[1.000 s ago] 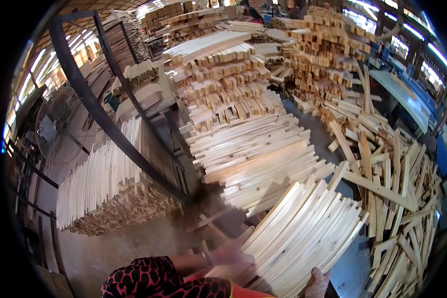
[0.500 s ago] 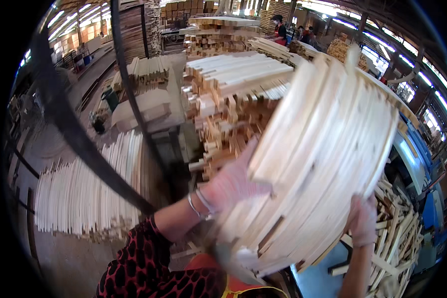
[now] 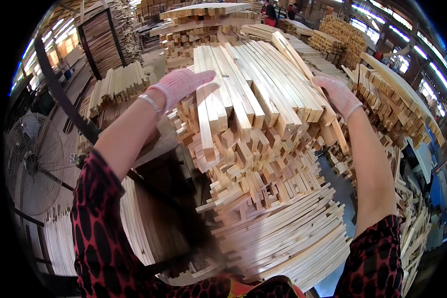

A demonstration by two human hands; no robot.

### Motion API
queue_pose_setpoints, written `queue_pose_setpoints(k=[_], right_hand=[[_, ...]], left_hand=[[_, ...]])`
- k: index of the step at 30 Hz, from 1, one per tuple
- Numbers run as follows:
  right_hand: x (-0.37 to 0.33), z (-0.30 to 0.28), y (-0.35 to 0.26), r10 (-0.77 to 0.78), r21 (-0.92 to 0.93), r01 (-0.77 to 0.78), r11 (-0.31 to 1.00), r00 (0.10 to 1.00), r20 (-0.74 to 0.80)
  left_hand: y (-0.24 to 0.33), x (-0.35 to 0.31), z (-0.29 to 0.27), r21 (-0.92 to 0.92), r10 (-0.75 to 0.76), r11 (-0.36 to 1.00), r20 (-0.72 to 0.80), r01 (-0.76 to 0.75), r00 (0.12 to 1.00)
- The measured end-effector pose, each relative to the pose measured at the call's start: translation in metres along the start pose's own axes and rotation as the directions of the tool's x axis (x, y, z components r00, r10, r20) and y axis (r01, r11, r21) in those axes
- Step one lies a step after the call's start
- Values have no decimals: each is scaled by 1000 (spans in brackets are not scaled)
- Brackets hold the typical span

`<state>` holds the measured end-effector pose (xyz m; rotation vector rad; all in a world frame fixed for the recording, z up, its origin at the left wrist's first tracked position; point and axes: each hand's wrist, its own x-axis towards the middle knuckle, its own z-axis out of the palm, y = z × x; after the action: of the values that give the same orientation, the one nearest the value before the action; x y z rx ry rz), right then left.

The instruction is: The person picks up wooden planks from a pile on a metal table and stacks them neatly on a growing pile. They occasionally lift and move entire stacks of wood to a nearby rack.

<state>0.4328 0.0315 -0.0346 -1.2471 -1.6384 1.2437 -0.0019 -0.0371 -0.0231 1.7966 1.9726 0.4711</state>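
Nearest, the lower rows (image 3: 283, 243) are lying crosswise, already laid. Above them, the wooden strips (image 3: 263, 84) are resting on the stack's top, loaded but looking unfinished: front ends are jutting unevenly, and one narrow strip (image 3: 339, 135) is slanting out at the right edge. Now the gloved hands! The left hand (image 3: 181, 87) is bracing the left side, the right hand (image 3: 336, 93) the right; whether hidden fingers are gripping, nobody's telling from here. Farther back, another timber stack (image 3: 184, 37) is standing.
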Motion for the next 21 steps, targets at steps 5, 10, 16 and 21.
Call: queue_pose_setpoints(k=[5,10,16,21], right_hand=[[-56,26,17,-29,373,41,927,999,-38],[-31,15,21,18,331,11,944,996,-84],[-23,24,38,35,533,-26,846,999,-8],[0,3,18,-68,179,93,979,988,-139]], left_hand=[[-31,-7,6,48,128,991,-83,-124,988],[-37,3,12,-135,157,977,-76,-166,985],[-72,12,21,58,518,855,-157,-515,841],[-47,-2,25,169,467,881,-166,-441,869]])
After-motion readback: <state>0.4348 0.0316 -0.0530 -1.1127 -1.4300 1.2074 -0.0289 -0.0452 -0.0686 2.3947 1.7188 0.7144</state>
